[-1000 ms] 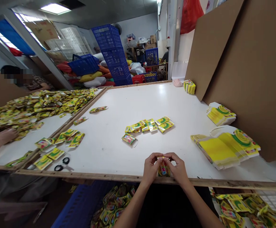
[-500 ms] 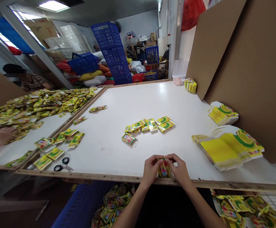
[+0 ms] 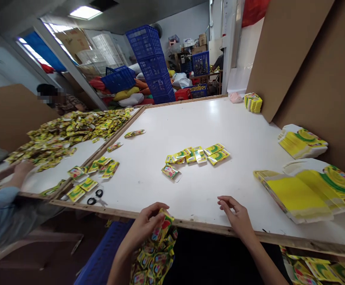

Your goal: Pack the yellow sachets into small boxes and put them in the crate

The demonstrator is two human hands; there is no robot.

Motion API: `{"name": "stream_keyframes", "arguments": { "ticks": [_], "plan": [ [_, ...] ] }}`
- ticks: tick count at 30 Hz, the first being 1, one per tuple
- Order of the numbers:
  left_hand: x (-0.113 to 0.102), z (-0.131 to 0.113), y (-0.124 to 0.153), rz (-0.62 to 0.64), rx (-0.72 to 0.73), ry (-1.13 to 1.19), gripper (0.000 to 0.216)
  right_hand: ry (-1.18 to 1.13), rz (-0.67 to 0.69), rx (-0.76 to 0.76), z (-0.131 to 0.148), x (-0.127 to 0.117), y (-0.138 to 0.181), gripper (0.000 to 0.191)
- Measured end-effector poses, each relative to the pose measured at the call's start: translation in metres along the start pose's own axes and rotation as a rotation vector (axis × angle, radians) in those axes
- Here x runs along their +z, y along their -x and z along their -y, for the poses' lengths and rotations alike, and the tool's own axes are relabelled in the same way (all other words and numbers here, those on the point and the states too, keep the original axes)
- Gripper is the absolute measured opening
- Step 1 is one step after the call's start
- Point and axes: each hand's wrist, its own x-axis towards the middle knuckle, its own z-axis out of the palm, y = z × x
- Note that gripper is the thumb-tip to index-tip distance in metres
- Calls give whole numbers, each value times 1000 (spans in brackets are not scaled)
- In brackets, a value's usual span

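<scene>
My left hand (image 3: pixel 148 223) grips a small yellow printed box (image 3: pixel 165 222) between thumb and fingers. It is at the table's front edge, above a blue crate (image 3: pixel 101 249) filled with similar small boxes (image 3: pixel 151 263). Over the white table (image 3: pixel 190 190), my right hand (image 3: pixel 236 215) has its fingers loosely bent and apart, with nothing visible in them. Several small yellow and green boxes (image 3: pixel 200 154) lie in a loose cluster on the table beyond my hands. To the right of my right hand lies a fanned stack of flat yellow cartons (image 3: pixel 297 194).
Black-handled scissors (image 3: pixel 96 198) lie at the table's left front, near more small boxes (image 3: pixel 109 169). A wooden strip (image 3: pixel 121 132) separates the neighbouring table, heaped with boxes (image 3: pixel 80 130). A co-worker's hand (image 3: pixel 23 168) is there. Large cardboard sheets (image 3: pixel 294 51) stand on the right.
My hands were together on a small box at the table's front edge. The left has carried the box left and over the crate; the right has come off it. The view has shifted left.
</scene>
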Motion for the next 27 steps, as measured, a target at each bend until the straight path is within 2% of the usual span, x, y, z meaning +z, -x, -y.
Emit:
{"name": "stream_keyframes", "arguments": {
  "ticks": [1, 3, 5, 7, 11, 14, 17, 19, 24, 27],
  "plan": [
    [-11, 3, 2, -2, 10, -82, 23, 2, 22, 2, 1, 1, -1, 33],
    [-19, 12, -6, -76, 57, -203, 22, 7, 57, 7, 3, 2, -1, 33],
    [-14, 20, -28, -152, 144, -291, 26, 17, 73, 13, 2, 3, -2, 33],
    [-7, 27, -62, -184, 245, -373, 36, 35, 73, 17, 0, 3, -2, 33],
    [-3, 29, -134, -101, 352, -487, 56, 69, 65, 17, -4, 3, -2, 34],
    [-2, 24, -163, -20, 342, -474, 53, 74, 48, 7, -7, 4, -2, 36],
    [15, 18, -162, -3, 333, -457, 52, 80, 34, -7, -8, 7, -4, 35],
    [38, 13, -148, 7, 311, -408, 58, 79, 26, -23, -9, 9, -5, 34],
    [118, -5, -100, -25, 205, 125, 71, 19, -4, -118, -6, 10, -6, 31],
    [152, -13, -82, -44, 191, 357, 67, -17, -41, -159, -4, 8, -5, 34]
  ]
}}
